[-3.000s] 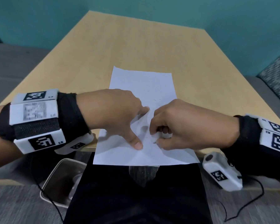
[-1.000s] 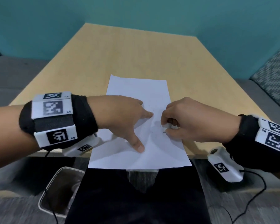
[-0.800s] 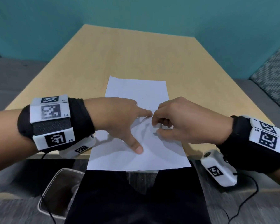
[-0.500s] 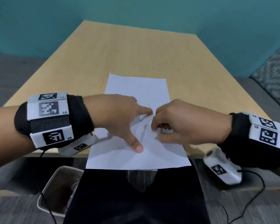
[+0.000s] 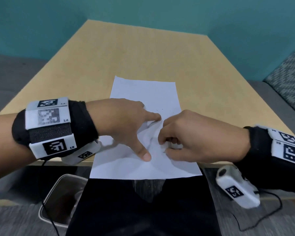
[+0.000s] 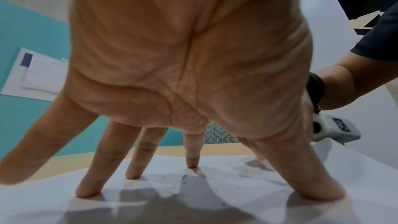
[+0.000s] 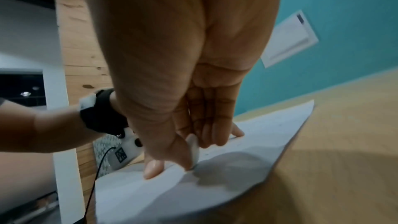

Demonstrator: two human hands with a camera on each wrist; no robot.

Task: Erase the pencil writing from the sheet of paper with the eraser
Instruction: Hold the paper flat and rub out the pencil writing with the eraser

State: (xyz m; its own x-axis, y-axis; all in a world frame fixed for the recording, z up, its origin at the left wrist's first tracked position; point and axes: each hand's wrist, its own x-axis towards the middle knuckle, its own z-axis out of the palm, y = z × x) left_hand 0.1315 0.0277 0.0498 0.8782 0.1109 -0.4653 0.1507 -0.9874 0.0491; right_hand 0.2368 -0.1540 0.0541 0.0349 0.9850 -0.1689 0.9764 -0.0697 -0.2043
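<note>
A white sheet of paper (image 5: 143,92) lies on the wooden table (image 5: 143,53), its near edge hanging over the table's front. My left hand (image 5: 126,123) is spread on the sheet, straight fingers (image 6: 88,192) and thumb pressing it flat. My right hand (image 5: 186,138) pinches a small white eraser (image 7: 193,149) between thumb and curled fingers, its tip down on the paper just right of the left thumb. The paper is wrinkled between the two hands. Faint pencil marks (image 5: 158,109) show beyond the left index finger.
A metal bin (image 5: 58,198) stands on the floor under the table's front left. Grey sofa seats (image 5: 10,75) flank the table, with a patterned cushion (image 5: 289,74) at the right. A teal wall rises behind. A black cable (image 5: 262,217) hangs from the right wrist.
The right hand with the eraser has shifted back and forth over the paper between the left thumb and index finger. The left hand has stayed spread on the sheet.
</note>
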